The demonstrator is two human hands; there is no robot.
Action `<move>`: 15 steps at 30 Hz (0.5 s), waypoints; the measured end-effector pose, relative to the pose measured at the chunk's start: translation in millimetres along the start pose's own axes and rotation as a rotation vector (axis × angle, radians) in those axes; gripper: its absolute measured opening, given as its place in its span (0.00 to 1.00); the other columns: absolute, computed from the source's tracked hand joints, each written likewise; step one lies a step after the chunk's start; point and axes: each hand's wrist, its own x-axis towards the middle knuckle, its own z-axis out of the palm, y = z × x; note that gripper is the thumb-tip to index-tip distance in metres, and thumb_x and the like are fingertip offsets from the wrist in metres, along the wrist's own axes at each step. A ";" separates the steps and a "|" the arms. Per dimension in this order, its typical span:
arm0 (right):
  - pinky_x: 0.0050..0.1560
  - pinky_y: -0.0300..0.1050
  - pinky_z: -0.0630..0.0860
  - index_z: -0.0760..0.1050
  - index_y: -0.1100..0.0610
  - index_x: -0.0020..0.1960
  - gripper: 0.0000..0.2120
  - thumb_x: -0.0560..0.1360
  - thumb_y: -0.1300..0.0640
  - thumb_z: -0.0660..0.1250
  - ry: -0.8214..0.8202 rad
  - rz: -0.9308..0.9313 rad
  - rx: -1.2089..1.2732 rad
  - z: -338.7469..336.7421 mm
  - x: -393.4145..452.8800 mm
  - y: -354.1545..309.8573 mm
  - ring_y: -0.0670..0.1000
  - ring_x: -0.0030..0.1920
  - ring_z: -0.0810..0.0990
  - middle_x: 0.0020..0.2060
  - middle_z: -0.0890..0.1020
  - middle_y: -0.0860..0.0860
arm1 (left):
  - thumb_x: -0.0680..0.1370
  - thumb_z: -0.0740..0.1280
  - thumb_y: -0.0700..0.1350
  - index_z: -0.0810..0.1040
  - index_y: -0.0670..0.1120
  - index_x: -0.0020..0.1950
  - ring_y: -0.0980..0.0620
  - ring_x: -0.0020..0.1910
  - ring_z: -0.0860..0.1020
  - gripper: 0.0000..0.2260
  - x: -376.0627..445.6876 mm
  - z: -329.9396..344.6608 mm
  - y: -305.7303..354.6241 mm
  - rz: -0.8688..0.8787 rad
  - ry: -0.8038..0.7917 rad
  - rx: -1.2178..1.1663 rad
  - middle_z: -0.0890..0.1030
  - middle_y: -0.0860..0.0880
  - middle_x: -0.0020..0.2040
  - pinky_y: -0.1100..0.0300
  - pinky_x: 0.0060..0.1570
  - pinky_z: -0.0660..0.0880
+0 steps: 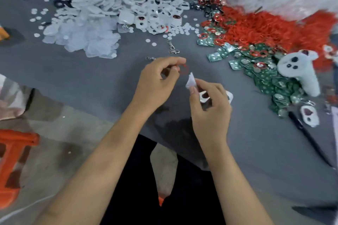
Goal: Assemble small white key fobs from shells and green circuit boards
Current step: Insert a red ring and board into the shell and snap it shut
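My left hand [157,80] hovers over the grey table [91,78] and pinches a small red ring [183,69] between thumb and fingertips. Just to its right, my right hand [210,107] grips white shell pieces [204,96]; a thin translucent white piece [191,80] sticks up from its thumb and forefinger. Green circuit boards [265,78] lie heaped to the right. White shells [157,5] are piled across the far side of the table.
A red ring heap [265,27] lies at the far right. Translucent covers [82,38] and small white discs [182,29] are scattered mid-left. A metal clasp [172,48] lies before my hands. A white plush figure [301,71] and a black pen [309,137] sit right.
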 end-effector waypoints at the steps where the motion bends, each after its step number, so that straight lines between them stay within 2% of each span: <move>1: 0.48 0.40 0.74 0.83 0.54 0.59 0.08 0.81 0.58 0.70 0.025 -0.008 -0.048 -16.0 1.7 6.7 0.50 0.49 0.78 0.48 0.80 0.49 | 0.83 0.65 0.40 0.83 0.52 0.61 0.60 0.50 0.82 0.13 -0.7 11.5 4.3 0.010 -0.055 0.004 0.84 0.58 0.53 0.72 0.48 0.72; 4: 0.51 0.43 0.73 0.82 0.55 0.60 0.09 0.81 0.58 0.70 0.085 -0.023 -0.238 -58.1 7.3 27.2 0.51 0.51 0.76 0.48 0.79 0.48 | 0.82 0.66 0.41 0.80 0.55 0.61 0.63 0.48 0.80 0.12 -0.8 41.4 12.2 0.009 -0.160 0.038 0.83 0.58 0.51 0.75 0.47 0.70; 7: 0.54 0.30 0.66 0.82 0.55 0.60 0.09 0.81 0.57 0.70 0.135 0.048 -0.354 -87.9 9.3 45.0 0.51 0.54 0.75 0.50 0.79 0.49 | 0.81 0.67 0.43 0.80 0.56 0.56 0.66 0.44 0.79 0.09 -1.9 61.8 13.3 -0.029 -0.176 0.084 0.83 0.59 0.49 0.76 0.44 0.71; 8: 0.55 0.29 0.66 0.83 0.55 0.60 0.10 0.81 0.56 0.70 0.133 0.082 -0.373 -93.7 9.1 49.9 0.51 0.55 0.74 0.52 0.79 0.50 | 0.81 0.67 0.43 0.81 0.56 0.55 0.66 0.44 0.79 0.08 -1.6 65.7 12.8 -0.037 -0.176 0.109 0.83 0.59 0.49 0.76 0.44 0.71; 11: 0.53 0.41 0.73 0.83 0.53 0.61 0.09 0.81 0.56 0.69 0.098 0.162 -0.397 -99.5 8.7 60.9 0.51 0.56 0.73 0.53 0.79 0.51 | 0.80 0.67 0.43 0.81 0.56 0.54 0.64 0.47 0.81 0.08 2.3 70.9 13.5 -0.057 -0.172 0.155 0.84 0.59 0.48 0.70 0.48 0.74; 13: 0.52 0.40 0.70 0.83 0.53 0.61 0.10 0.81 0.56 0.69 0.091 0.187 -0.388 -98.1 12.4 63.5 0.51 0.57 0.73 0.53 0.79 0.50 | 0.80 0.67 0.42 0.82 0.54 0.55 0.63 0.47 0.82 0.08 6.2 71.8 16.0 -0.069 -0.167 0.106 0.85 0.58 0.48 0.69 0.48 0.75; 15: 0.54 0.41 0.71 0.82 0.52 0.61 0.10 0.81 0.55 0.68 0.067 0.204 -0.402 -95.4 17.6 65.1 0.53 0.58 0.74 0.54 0.80 0.50 | 0.80 0.67 0.40 0.81 0.52 0.55 0.65 0.46 0.82 0.08 9.7 70.8 18.0 -0.080 -0.145 0.080 0.85 0.58 0.48 0.73 0.47 0.73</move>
